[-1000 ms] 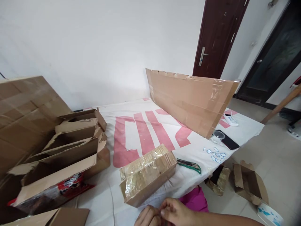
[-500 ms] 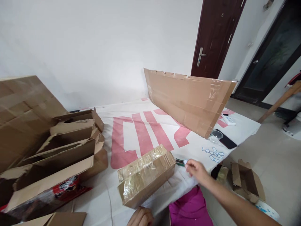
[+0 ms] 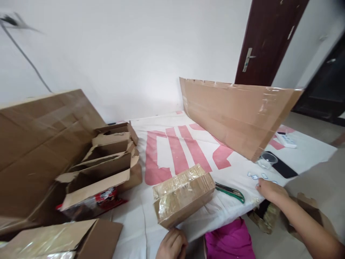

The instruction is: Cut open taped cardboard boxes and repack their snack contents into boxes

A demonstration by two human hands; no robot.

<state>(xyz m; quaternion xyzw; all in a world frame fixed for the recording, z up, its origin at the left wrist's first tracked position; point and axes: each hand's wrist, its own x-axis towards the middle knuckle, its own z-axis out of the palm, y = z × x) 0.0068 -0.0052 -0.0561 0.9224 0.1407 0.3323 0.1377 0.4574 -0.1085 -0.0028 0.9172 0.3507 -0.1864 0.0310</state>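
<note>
A brown cardboard box (image 3: 185, 196) sealed with shiny clear tape lies near the table's front edge. Just below its near corner rests my left hand (image 3: 172, 244), fingers curled together; whatever they may hold is hidden. My right hand (image 3: 271, 190) reaches to the small blue-edged white labels (image 3: 254, 177) on the cloth, its fingertips pinched among them. Whether a label is between those fingers cannot be seen, and the hand covers part of the group. Between the box and my right hand lies a green utility knife (image 3: 230, 191).
Opened cardboard boxes (image 3: 99, 176) stand in a row at left, with a red snack packet (image 3: 106, 199) beside them. A large cardboard sheet (image 3: 234, 111) stands upright at the back. A clear round container (image 3: 266, 159), a black phone (image 3: 284, 166) and a white device (image 3: 286, 140) lie at right.
My right hand has moved right, from beside the knife to the labels, uncovering the green knife. A white piece was at its fingertips before. The camera view has turned left.
</note>
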